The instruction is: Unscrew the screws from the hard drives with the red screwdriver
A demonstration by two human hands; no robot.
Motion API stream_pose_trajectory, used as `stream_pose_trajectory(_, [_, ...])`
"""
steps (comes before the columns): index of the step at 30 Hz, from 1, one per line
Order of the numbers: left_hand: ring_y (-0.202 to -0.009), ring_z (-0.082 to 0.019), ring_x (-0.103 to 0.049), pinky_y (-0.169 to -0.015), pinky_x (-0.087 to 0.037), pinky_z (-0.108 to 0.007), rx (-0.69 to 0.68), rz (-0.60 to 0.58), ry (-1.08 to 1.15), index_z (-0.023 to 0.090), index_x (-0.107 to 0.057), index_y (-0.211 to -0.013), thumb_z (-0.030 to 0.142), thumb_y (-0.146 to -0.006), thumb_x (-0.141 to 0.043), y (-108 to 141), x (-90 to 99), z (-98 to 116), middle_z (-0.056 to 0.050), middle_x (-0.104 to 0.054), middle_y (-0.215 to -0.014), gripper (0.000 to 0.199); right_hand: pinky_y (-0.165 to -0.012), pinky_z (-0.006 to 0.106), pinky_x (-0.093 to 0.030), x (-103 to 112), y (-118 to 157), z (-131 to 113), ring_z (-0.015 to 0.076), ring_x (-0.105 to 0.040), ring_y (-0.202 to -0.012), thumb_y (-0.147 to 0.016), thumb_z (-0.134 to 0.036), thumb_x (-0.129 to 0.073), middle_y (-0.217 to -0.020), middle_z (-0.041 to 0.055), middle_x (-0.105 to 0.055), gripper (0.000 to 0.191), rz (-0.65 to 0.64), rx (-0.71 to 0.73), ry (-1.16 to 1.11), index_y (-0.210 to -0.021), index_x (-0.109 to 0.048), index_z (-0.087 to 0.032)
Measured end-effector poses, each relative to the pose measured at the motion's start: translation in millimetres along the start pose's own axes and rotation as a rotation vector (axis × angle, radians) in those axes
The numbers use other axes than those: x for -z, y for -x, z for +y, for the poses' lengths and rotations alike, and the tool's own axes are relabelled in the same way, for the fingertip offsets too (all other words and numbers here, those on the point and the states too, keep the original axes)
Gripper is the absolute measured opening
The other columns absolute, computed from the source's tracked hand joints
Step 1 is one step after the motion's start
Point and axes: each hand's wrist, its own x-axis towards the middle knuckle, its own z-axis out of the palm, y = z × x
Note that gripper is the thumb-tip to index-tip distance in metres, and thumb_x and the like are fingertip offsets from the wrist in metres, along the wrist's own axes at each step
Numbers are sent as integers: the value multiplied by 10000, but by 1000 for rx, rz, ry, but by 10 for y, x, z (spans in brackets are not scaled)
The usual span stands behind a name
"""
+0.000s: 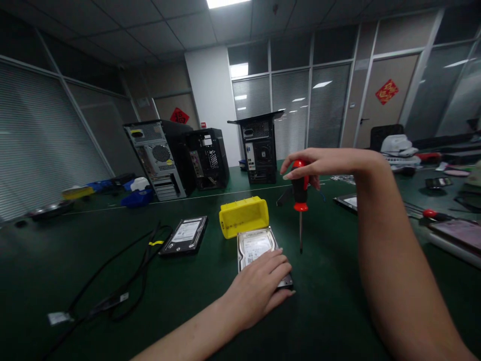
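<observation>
My left hand (261,286) lies over the near end of a hard drive (255,244), its fingers on the label side and its thumb along the near edge. The drive's far end touches a yellow plastic bin (244,216) tipped on its side. To the right, my right hand (308,165) grips a red and black screwdriver (299,193) by the top of its handle. The screwdriver hangs upright with its tip pointing down, to the right of the drive and apart from it. Another hard drive (185,235) rests left of the bin.
A black cable (145,265) with a yellow band curls at the left. Computer cases (158,158) stand at the back, another case (260,150) behind the bin. At the right lie another drive (346,201), a red-handled screwdriver (436,214) and a laptop-like slab (456,235). Blue bins (138,197) sit far left.
</observation>
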Motion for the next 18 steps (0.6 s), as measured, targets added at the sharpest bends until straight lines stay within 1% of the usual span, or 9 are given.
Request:
stream_pose_trajectory(5, [-1320,-183,-356,-1137,-260,-325,79,-30,26,202,-481,-1228,332,-907,-503,169,105,18,-44,-496,-1342,347,-546,261,-496,36,31,61,161,-613,-707,-764,-497,-574,-958,80,-611,501,-2,5,-31,-1146,-526,-177])
stream_pose_trajectory(8, [-1329,-190,-345,-1133,-272,-348,89,-89,32,226,-478,-1243,340,-905,-502,336,172,4,-25,-486,-1359,358,-531,249,-472,50,59,53,133,-590,-641,-764,-503,-569,-911,71,-616,513,16,7,-2,-1152,-523,-170])
stream_pose_trajectory(10, [-1327,-190,-351,-1121,-300,-356,112,-100,37,258,-467,-1264,355,-914,-481,465,199,-17,-5,-483,-1367,363,-534,249,-465,54,81,32,119,-575,-609,-770,-501,-563,-894,68,-621,510,16,0,12,-1152,-519,-165])
stream_pose_trajectory(12, [-1317,-198,-370,-1102,-336,-363,145,-89,33,289,-461,-1276,388,-909,-481,599,211,-40,12,-475,-1377,381,-538,251,-460,54,102,10,115,-570,-598,-772,-503,-560,-895,67,-626,508,19,-11,20,-1151,-518,-167])
stream_pose_trajectory(14, [-1307,-207,-388,-1083,-368,-374,207,-40,10,329,-488,-1250,402,-893,-505,733,218,-61,39,-479,-1374,365,-542,253,-457,51,118,-6,115,-571,-605,-774,-499,-558,-914,67,-627,496,27,-15,23,-1145,-522,-172])
stream_pose_trajectory(15, [-1299,-213,-399,-1073,-381,-377,223,-35,-2,342,-494,-1245,406,-886,-514,800,224,-70,47,-480,-1373,365,-544,254,-457,50,124,-9,116,-572,-610,-775,-496,-558,-929,68,-626,489,31,-16,23,-1142,-524,-175])
stream_pose_trajectory(17, [-1276,-225,-430,-1048,-406,-382,231,-50,-29,349,-481,-1269,411,-880,-521,933,241,-93,40,-475,-1377,396,-543,255,-457,52,131,-8,119,-577,-627,-775,-493,-556,-971,71,-621,478,34,-23,20,-1138,-528,-182])
stream_pose_trajectory(18, [-1258,-225,-455,-1034,-419,-378,227,-28,-51,354,-480,-1273,411,-879,-522,1000,249,-110,39,-482,-1371,400,-542,255,-458,54,131,-4,124,-582,-643,-775,-498,-553,-996,73,-617,479,32,-26,18,-1138,-530,-186])
